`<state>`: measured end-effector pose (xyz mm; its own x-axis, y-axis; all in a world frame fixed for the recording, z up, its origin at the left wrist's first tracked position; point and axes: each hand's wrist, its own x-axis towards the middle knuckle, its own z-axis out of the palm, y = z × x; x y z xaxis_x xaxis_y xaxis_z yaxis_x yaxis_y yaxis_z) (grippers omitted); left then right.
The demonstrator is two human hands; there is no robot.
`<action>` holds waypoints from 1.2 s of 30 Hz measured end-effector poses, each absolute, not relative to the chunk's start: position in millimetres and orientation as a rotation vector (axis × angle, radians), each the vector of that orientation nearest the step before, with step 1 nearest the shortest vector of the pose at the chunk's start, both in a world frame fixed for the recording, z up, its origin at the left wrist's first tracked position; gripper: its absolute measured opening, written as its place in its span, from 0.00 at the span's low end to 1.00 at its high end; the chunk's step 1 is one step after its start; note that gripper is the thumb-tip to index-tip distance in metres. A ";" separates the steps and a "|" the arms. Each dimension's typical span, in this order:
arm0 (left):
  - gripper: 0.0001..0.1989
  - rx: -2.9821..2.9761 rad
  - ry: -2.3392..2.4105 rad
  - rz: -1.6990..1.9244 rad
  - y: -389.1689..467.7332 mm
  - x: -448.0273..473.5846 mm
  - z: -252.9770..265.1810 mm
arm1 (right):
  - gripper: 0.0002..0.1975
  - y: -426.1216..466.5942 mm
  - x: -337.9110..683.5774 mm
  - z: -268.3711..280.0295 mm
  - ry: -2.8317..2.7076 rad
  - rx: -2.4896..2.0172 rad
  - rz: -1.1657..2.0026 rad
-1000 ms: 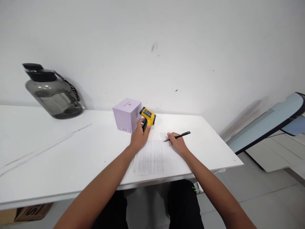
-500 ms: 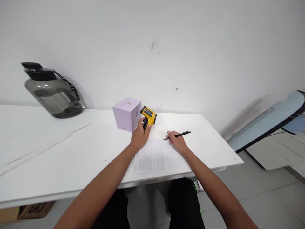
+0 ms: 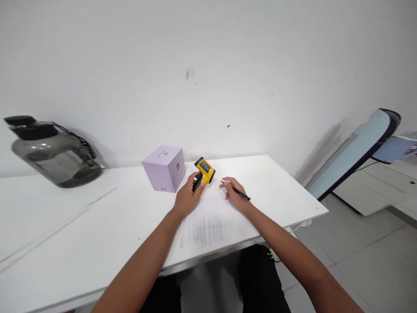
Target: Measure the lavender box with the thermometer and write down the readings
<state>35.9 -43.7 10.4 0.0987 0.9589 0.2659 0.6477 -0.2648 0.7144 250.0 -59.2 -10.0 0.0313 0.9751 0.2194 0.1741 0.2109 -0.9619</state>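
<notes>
My left hand (image 3: 189,194) is closed around the black handle of a yellow infrared thermometer gun (image 3: 206,171), just right of a lilac box (image 3: 165,168). In my right hand (image 3: 235,194) a black pen (image 3: 241,193) rests between the fingers, its tip pointing left and up, off the paper. Below both hands lies a sheet of paper (image 3: 205,226) covered with rows of grey marks too faint to read. My left wrist and forearm cover the sheet's left edge.
A large grey water bottle (image 3: 61,158) with a black lid stands at the left by the wall. The white table (image 3: 107,234) ends at the right, where a pale blue panel with a dark rim (image 3: 355,150) leans beyond it.
The view has shifted and tilted. The pen has swung in my right hand, its back end now lower and toward the wrist. My left hand still grips the thermometer gun.
</notes>
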 end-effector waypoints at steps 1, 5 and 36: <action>0.29 1.977 1.555 0.991 -44.0 35.7 10.7 | 0.21 -60.8 249.2 -11.0 -1.470 -1.194 0.822; 0.29 2.008 1.515 0.969 -43.3 34.7 9.7 | 0.20 -61.6 247.8 -15.5 -1.654 -1.160 0.404; 0.27 2.046 1.516 0.983 -47.8 36.5 10.1 | 0.20 -59.4 247.2 -15.7 -1.800 -1.180 0.353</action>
